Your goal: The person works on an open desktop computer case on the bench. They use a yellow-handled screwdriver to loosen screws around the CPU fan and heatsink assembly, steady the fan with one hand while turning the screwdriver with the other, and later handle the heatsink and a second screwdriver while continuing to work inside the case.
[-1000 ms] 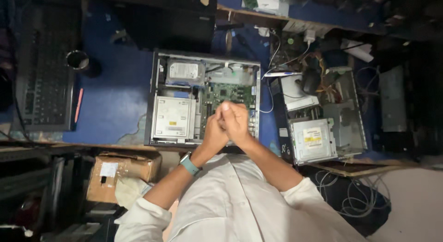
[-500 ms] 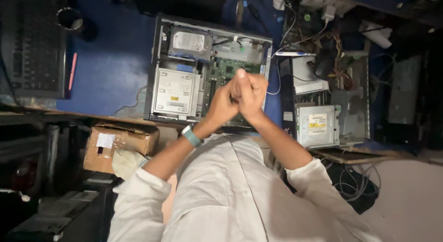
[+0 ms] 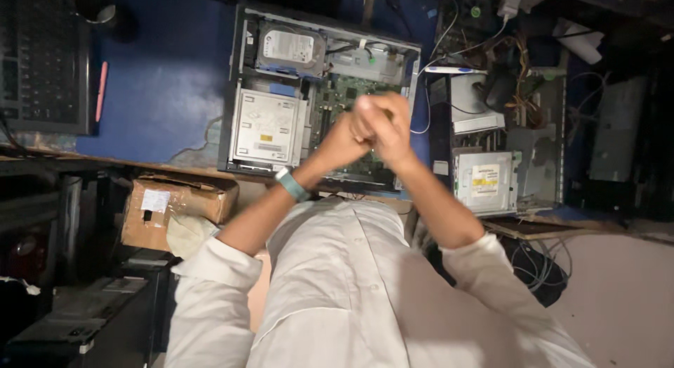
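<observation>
The opened desktop computer case (image 3: pixel 319 94) lies flat on the blue table (image 3: pixel 161 80), green motherboard (image 3: pixel 340 94) exposed. Above the board, the left hand (image 3: pixel 340 140) and right hand (image 3: pixel 382 126) are pressed together, fingers closed (any held item cannot be told). A second opened case (image 3: pixel 505 143) sits just beside.

Both hands are pressed together, the left hand (image 3: pixel 342 140) against the right hand (image 3: pixel 385 129), above an open computer case (image 3: pixel 317 94). A cardboard box (image 3: pixel 175 206) sits at eight o'clock.
</observation>
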Tool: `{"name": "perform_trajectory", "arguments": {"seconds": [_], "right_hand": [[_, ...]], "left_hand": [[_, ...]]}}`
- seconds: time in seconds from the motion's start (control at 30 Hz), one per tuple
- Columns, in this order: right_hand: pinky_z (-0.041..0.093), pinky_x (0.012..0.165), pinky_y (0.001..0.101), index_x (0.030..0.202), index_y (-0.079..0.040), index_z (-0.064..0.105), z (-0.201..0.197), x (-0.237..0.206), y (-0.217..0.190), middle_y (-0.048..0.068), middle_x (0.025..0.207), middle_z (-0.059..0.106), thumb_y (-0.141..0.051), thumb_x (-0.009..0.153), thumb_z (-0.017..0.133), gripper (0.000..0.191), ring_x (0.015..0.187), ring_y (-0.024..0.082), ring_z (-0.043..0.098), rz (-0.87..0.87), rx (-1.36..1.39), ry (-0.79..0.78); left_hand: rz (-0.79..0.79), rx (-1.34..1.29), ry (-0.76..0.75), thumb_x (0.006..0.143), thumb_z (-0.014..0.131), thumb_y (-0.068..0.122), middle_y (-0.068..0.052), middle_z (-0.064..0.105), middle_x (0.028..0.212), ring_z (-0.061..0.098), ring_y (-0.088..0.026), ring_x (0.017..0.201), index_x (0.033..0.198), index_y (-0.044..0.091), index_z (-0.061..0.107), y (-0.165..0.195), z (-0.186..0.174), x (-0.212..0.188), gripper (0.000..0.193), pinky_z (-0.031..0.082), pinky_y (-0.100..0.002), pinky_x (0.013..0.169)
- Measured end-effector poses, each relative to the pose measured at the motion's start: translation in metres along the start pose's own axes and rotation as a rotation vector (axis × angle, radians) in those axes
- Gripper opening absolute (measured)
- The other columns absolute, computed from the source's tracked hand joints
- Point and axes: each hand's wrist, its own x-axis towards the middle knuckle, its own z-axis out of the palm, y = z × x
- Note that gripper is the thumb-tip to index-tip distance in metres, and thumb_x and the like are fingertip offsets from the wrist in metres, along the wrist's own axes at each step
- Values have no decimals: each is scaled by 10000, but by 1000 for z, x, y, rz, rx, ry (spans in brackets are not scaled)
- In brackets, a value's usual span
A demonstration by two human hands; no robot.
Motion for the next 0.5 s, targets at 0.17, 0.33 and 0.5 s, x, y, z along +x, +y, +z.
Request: {"name": "perform_trajectory", "arguments": {"seconds": [0.17,0.33,0.5], "right_hand": [[398,576,307,772,-19,430,25,-42,17,39,662,475,-205,1088,550,386,587,118,437,-299,-92,371],[393,613,312,781,22,489,15,-26,-15,88,772,509,-181,1037,569,336,673,143,487,-20,-142,-104],[359,448,285,567,-62,445,-4,26,-31,44,511,459,-176,1103,511,552,426,134,459,262,250,-545]], "left_hand": [[-57,-35,126,842,769,84,-119,705,941,644,-140,851,1099,14,664,-12,37,-39,286,559,-353,777],[50,312,29,848,830,139,-133,720,938,697,-164,862,1071,-14,669,-39,9,-30,315,565,-343,739],[-149,-102,-279,884,790,105,-133,697,964,665,-136,896,999,-8,643,-42,-23,-1,218,560,-355,748]]}}
